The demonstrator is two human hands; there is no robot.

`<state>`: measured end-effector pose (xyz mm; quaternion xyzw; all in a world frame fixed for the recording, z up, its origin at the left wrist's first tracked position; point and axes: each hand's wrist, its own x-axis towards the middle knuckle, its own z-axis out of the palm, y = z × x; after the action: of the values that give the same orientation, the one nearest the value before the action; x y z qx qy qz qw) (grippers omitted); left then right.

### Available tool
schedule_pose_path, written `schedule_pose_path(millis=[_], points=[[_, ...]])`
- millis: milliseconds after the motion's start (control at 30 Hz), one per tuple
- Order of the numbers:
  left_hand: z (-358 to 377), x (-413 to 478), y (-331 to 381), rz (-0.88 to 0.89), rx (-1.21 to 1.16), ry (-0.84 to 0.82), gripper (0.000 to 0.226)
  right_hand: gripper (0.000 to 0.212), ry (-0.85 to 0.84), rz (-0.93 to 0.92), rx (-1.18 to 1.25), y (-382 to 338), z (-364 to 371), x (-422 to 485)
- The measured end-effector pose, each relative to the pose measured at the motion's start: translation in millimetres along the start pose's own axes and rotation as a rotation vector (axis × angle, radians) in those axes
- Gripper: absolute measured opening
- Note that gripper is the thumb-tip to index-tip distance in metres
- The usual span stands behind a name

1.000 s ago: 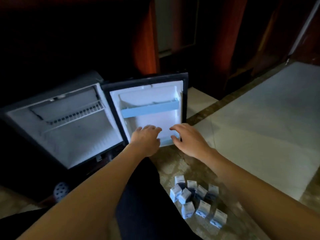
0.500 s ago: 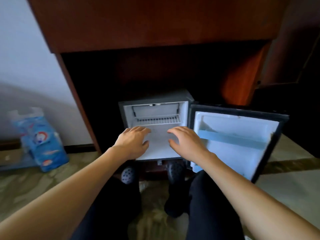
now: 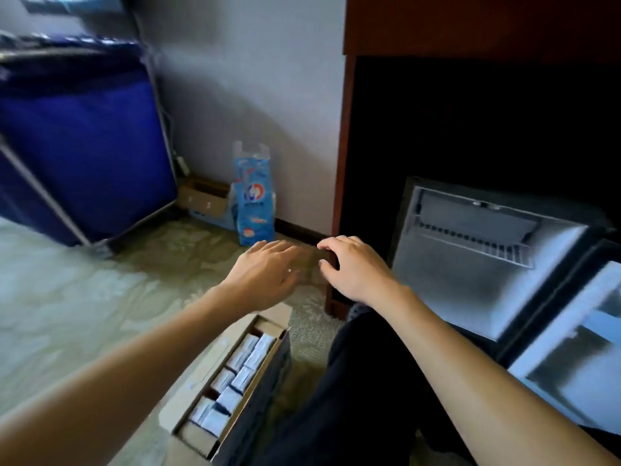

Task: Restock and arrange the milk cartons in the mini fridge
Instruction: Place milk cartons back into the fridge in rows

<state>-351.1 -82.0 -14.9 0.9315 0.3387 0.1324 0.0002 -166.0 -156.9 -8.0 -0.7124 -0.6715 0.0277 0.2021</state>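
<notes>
- Facing a blue fabric cart (image 3: pixel 84 146) on a metal frame, filling the far left, blurred.
- Looking up at a dark wooden cabinet (image 3: pixel 470 25) across the top right, with a black recess beneath it.
- Finding the mini fridge (image 3: pixel 470 284) set low in that recess at right, standing open, pale grey inside, with a ribbed compartment across the top of the interior.
- Seeing the fridge door (image 3: pixel 568 385) swung out to the far right edge, inner face pale, a light blue rail partly in view.
- Noting an open cardboard box (image 3: pixel 191 371) on the patterned floor (image 3: pixel 67 297) at bottom centre, just left of a dark trouser leg (image 3: pixel 353 381).
- Spotting a blue-and-white package (image 3: pixel 253 200) upright against the wall, with a small brown box (image 3: pixel 201 196) just beside it.
- Holding the left hand (image 3: pixel 268 274) and the right hand (image 3: pixel 353 267) out side by side above the floor, near each other but apart, fingers loose and spread, grasping nothing; left one smeared by motion.
- Locating the milk cartons (image 3: pixel 235 371) packed in two rows inside the cardboard box, tops up, below the left forearm.
</notes>
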Motion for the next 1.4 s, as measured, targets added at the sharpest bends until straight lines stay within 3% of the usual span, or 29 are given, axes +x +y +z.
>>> schedule_pose_path(millis=[167,400,833,1133,1400], points=[[28.9,-57.8,-39.5,-0.162,-0.051,0.023,0.041,0.042,-0.156,-0.037,0.032,-42.6,62.6,20.2],[93.8,-133.7,-81.7,-0.330,-0.101,-0.116,0.038,0.041,-0.386,-0.054,0.105,-82.4,163.4,16.1],[200.9,-226.1,-101.3,-0.679,-0.209,-0.317,0.034,0.044,-0.653,-0.070,0.000,-88.3,277.7,-26.5],[238.4,-247.0,-90.9,-0.697,-0.151,-0.335,0.038,0.044,-0.735,-0.042,-0.003,-103.0,318.3,-36.0],[244.2,-244.4,-96.6,-0.608,-0.142,-0.333,0.044,0.045,-0.666,-0.003,-0.047,-102.5,337.9,-38.2]])
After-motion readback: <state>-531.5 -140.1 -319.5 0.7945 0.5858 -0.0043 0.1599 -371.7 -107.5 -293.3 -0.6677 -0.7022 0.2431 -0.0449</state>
